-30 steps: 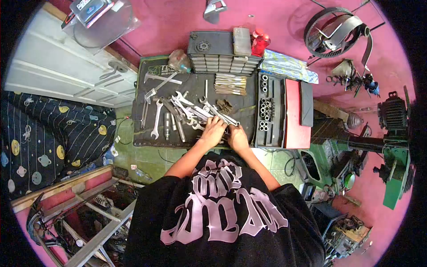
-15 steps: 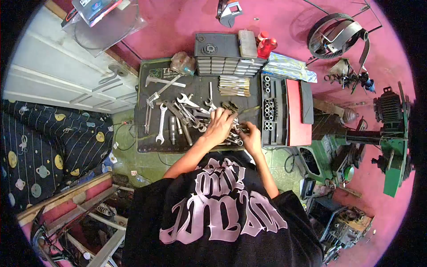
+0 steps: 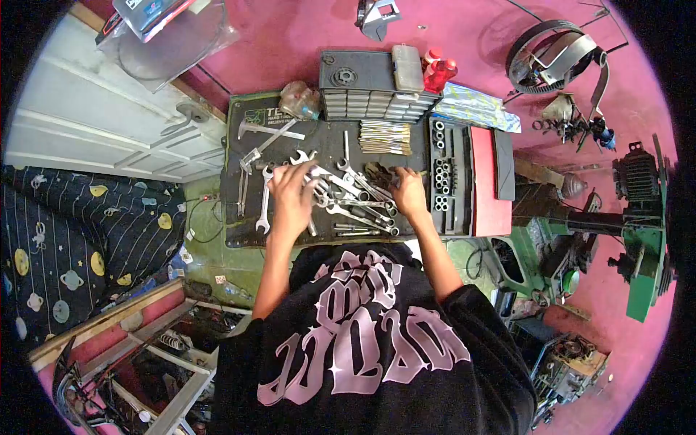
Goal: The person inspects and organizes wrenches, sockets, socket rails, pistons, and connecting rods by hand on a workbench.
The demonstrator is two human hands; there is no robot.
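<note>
My left hand (image 3: 291,199) hovers over the left part of a pile of wrenches, fingers apart and with nothing visible in it. Close by its left side lies a large open-end wrench (image 3: 265,203). My right hand (image 3: 409,192) is at the right edge of the pile, its fingers bent together against a dark brown, crumpled-looking item (image 3: 377,173) whose kind I cannot make out. Between my hands lie several combination wrenches (image 3: 355,214), crossing each other. A dark work mat (image 3: 243,228) is under all of them. Part of the pile is hidden beneath my left hand.
Behind the pile are a drawer cabinet (image 3: 377,107) and a row of thin tools (image 3: 386,136). On the right is a socket set case (image 3: 453,226) with a red panel (image 3: 490,181). A caliper (image 3: 264,146) rests at the left, near a white door (image 3: 109,130).
My hands have moved apart. The left went left, off the middle of the pile, and its fingers spread; the right moved up toward the dark item. The wrenches between them are now uncovered.
</note>
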